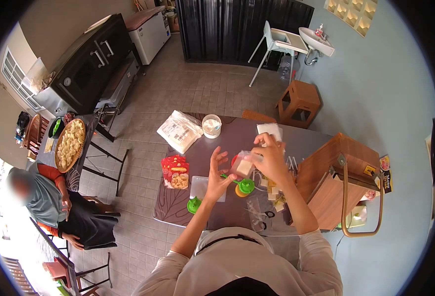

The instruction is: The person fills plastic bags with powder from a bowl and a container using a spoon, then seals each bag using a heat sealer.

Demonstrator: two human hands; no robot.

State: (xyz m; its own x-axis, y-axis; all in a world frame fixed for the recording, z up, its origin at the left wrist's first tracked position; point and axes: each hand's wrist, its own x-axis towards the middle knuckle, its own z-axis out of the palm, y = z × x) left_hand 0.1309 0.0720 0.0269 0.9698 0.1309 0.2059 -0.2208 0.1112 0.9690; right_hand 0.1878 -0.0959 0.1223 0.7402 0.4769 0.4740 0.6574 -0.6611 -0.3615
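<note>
Above the dark table (178,209), a small clear plastic bag (243,166) with a pale piece in it is between my two hands. My right hand (270,158) pinches the bag at its upper right side. My left hand (219,175) is at its lower left, fingers spread upward, with the thumb near the bag's edge. Just below the bag stands a green-lidded bottle (246,186); another green-topped bottle (194,204) is further left. Flat clear plastic (200,187) lies behind my left wrist. Small pale pieces (278,200) and black-handled scissors (267,214) lie by my right forearm.
A white package (179,131), a white tub (211,127) and a red snack packet (175,172) are on the table. A wooden cabinet (326,187) stands at the right. A person (54,197) sits at the left near a tray of pale food (70,145).
</note>
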